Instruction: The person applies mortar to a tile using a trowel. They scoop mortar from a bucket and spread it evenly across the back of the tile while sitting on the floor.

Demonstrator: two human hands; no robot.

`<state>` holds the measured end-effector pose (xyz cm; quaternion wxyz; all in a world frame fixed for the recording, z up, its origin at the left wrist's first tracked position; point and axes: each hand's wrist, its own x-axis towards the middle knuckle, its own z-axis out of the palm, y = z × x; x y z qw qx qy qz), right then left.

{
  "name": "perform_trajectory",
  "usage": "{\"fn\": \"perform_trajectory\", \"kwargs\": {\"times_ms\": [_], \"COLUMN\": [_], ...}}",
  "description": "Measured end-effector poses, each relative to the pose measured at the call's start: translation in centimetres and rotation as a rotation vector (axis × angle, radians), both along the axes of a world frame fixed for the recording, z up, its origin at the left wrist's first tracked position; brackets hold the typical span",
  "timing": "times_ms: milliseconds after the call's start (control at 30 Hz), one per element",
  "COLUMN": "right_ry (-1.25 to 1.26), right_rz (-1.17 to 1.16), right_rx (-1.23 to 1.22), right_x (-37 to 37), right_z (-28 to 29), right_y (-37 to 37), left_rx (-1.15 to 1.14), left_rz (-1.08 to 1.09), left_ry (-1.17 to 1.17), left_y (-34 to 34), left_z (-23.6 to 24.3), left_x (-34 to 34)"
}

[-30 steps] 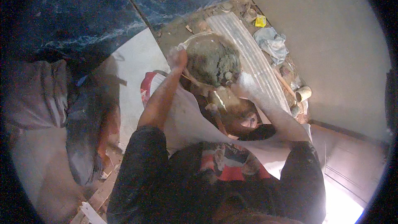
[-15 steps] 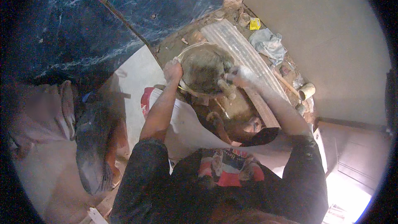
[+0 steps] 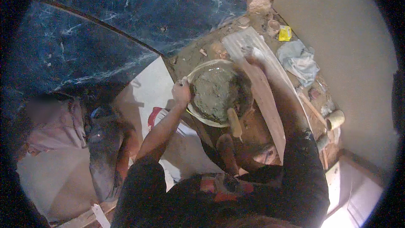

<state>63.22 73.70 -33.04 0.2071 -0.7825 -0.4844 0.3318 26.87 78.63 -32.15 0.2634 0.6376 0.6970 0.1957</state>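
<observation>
My left hand [image 3: 181, 93] is closed on the near-left rim of a round pale bucket [image 3: 197, 120]. Wet grey mortar [image 3: 215, 90] fills the bucket. A trowel's wooden handle [image 3: 235, 123] leans over the bucket's near edge, its blade hidden. My right hand [image 3: 254, 55], dusted pale, lies on the far part of a long ridged board [image 3: 238, 42] to the right of the bucket; its fingers look stretched out, though slightly blurred. My right forearm runs along the board and partly covers it.
Dark blue veined slabs [image 3: 126, 33] stand ahead on the left. On the right are a crumpled pale bag [image 3: 298, 61], a yellow packet [image 3: 285, 33] and a mallet [image 3: 334, 119] beside a plain wall [image 3: 346, 50]. Another person [image 3: 105, 152] is at the left, near a white panel [image 3: 156, 80].
My right hand has left the trowel in the bucket and reached forward onto the board. My left hand stays on the rim. The view has shifted, and more of the mortar shows.
</observation>
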Motion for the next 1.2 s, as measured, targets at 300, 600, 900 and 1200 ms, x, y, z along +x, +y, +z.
{"fn": "perform_trajectory", "kwargs": {"times_ms": [300,600,900,1200], "right_ry": [-0.154,-0.246,-0.146,-0.106], "right_rz": [0.261,0.512,0.517,0.399], "right_rx": [0.029,0.258,0.698,0.494], "right_x": [-1.2,-1.6,-6.0,-14.2], "right_z": [-4.5,5.3,28.8,11.4], "right_y": [8.7,10.5,2.3,-5.4], "left_rx": [-0.021,-0.024,-0.016,0.11], "left_rz": [0.022,0.042,0.08,-0.21], "left_ry": [-0.231,-0.024,-0.021,0.289], "left_y": [0.3,-0.5,-1.5,0.7], "left_z": [-2.1,1.8,1.1,-0.8], "left_x": [-0.8,1.2,-0.2,-1.3]}}
